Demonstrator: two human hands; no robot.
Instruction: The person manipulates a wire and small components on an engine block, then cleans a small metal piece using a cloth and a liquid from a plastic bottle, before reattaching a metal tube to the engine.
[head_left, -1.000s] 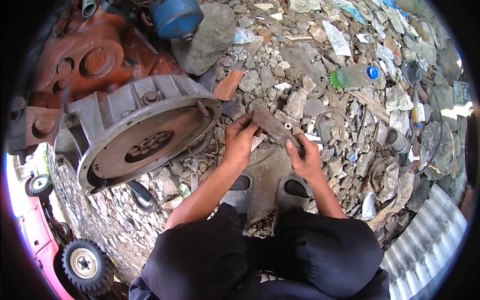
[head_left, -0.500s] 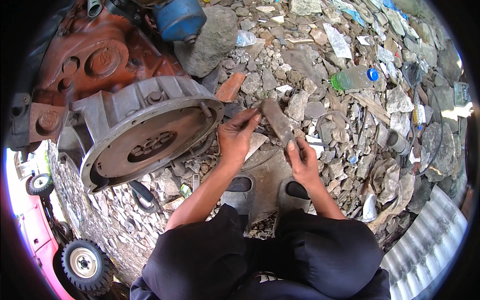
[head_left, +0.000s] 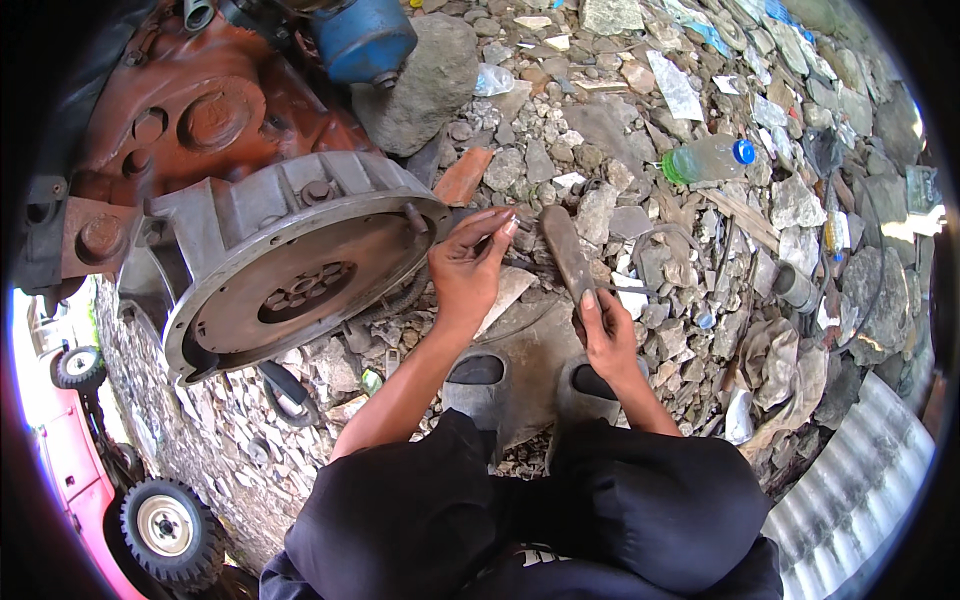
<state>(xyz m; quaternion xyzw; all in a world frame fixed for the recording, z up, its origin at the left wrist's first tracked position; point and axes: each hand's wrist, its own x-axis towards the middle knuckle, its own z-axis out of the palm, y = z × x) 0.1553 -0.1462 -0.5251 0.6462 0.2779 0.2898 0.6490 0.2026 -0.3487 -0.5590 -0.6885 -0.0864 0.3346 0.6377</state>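
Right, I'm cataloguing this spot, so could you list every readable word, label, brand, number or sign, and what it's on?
No text can be read with certainty.
White marks on the dark clothing: too small and partly hidden to read.
Flat brown piece in the right hand: no lettering visible.
Blue-capped bottle: none legible.
Red-brown engine casting: none legible.

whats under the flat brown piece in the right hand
Loose stones show beside the flat brown piece; whatever lies directly beneath is covered by it and the right hand.
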